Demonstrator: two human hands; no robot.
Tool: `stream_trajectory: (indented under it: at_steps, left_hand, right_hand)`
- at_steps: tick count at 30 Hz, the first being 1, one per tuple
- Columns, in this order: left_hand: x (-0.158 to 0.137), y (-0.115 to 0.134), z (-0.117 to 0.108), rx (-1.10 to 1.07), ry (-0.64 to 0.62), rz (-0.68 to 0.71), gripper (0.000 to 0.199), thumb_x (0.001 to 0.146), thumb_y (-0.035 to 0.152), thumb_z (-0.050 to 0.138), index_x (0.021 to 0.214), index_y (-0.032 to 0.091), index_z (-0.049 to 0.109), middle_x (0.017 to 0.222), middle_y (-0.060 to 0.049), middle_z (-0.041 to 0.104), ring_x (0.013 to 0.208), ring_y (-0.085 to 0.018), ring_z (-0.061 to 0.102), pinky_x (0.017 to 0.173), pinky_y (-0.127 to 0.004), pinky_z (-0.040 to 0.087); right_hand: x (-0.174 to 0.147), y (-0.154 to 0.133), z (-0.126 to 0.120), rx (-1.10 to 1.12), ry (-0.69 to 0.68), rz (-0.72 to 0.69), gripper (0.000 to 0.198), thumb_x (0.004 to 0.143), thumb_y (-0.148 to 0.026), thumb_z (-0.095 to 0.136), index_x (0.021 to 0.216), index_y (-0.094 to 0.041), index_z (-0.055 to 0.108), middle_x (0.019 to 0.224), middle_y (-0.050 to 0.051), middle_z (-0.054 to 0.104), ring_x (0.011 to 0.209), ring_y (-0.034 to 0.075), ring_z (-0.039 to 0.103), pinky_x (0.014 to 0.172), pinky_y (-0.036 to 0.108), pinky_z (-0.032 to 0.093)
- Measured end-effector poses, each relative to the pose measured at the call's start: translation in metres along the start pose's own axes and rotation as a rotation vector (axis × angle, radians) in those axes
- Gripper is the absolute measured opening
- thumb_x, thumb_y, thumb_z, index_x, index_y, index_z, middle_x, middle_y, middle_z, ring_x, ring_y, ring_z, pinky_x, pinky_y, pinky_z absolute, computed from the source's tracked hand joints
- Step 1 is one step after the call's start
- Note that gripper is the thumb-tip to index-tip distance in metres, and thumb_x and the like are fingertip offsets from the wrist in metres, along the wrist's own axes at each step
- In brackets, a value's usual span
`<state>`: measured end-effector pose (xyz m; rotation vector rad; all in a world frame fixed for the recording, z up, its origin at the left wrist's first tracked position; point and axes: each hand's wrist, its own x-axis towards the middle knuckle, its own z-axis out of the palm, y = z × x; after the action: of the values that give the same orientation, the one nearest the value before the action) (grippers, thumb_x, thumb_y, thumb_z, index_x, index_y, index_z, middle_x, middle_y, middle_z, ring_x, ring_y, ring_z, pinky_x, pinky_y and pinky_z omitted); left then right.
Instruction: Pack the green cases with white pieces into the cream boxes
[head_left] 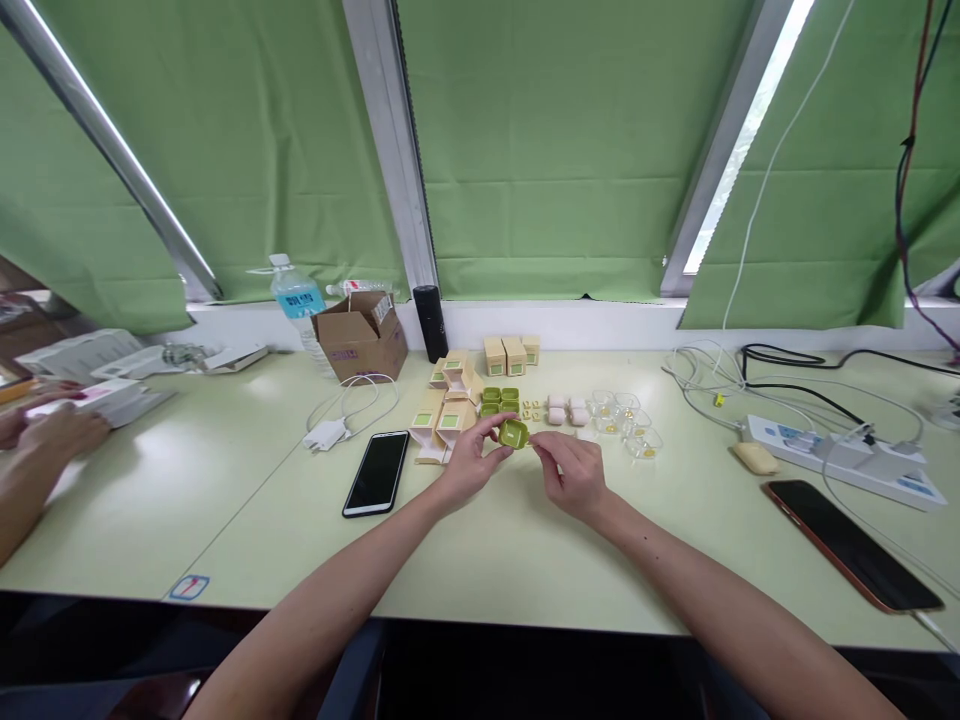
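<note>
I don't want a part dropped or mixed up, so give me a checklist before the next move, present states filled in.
1. Small green cup gripped by the left hand: ok, between thumb and fingers.
2. Cup's hollow in view: ok, facing the camera.
3. Right hand holding a small piece at the cup: cannot tell, too small.
4. Yellow pieces apart from the pink blocks: ok, separate groups.
5. Phone by the cartons clear of the left forearm: ok, not touching.

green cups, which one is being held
The green cup in the left hand, pinched between thumb and fingers, its open top turned toward the camera; the other green cups sit grouped on the table beyond it.
</note>
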<state>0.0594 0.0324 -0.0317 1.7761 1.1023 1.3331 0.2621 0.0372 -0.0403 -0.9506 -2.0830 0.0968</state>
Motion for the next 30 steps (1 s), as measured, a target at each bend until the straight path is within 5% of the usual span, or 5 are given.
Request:
stream_trajectory:
  at_steps: [5, 10, 16, 30]
  left_hand:
    - [-0.002, 0.001, -0.001, -0.150, -0.101, 0.026, 0.045, 0.090, 0.035, 0.068, 0.134, 0.026, 0.065, 0.140, -0.012, 0.064, 0.131, -0.028, 0.060, 0.108, -0.044, 0.049]
    - [-0.003, 0.001, -0.001, -0.298, -0.185, -0.006, 0.054, 0.090, 0.043, 0.071, 0.141, 0.026, 0.061, 0.136, -0.012, 0.066, 0.128, -0.028, 0.061, 0.108, -0.045, 0.050]
    - [-0.003, -0.004, 0.002, -0.496, -0.217, -0.047, 0.059, 0.087, 0.038, 0.077, 0.142, 0.024, 0.061, 0.135, -0.013, 0.066, 0.128, -0.026, 0.058, 0.108, -0.039, 0.047]
    - [-0.006, -0.003, 0.003, -0.690, -0.309, -0.140, 0.055, 0.084, 0.033, 0.082, 0.134, 0.020, 0.063, 0.111, -0.011, 0.074, 0.101, -0.021, 0.068, 0.094, -0.033, 0.049]
  right_hand:
    - [0.005, -0.003, -0.005, 0.066, 0.069, 0.053, 0.038, 0.103, -0.030, 0.032, 0.099, -0.023, 0.069, 0.086, 0.010, 0.075, 0.075, 0.020, 0.069, 0.068, 0.033, 0.056]
    - [0.008, -0.006, -0.008, 0.153, 0.167, 0.004, 0.031, 0.104, -0.029, 0.039, 0.100, -0.024, 0.069, 0.092, 0.009, 0.075, 0.085, 0.021, 0.071, 0.077, 0.037, 0.059]
    - [0.009, -0.004, -0.004, 0.259, 0.307, -0.240, 0.018, 0.097, -0.016, 0.057, 0.108, -0.023, 0.069, 0.082, 0.006, 0.074, 0.065, 0.017, 0.066, 0.060, 0.031, 0.056]
    - [0.013, -0.010, -0.008, -0.062, 0.308, -0.427, 0.017, 0.093, -0.006, 0.060, 0.095, -0.020, 0.069, 0.081, 0.005, 0.072, 0.072, 0.018, 0.056, 0.063, 0.031, 0.042]
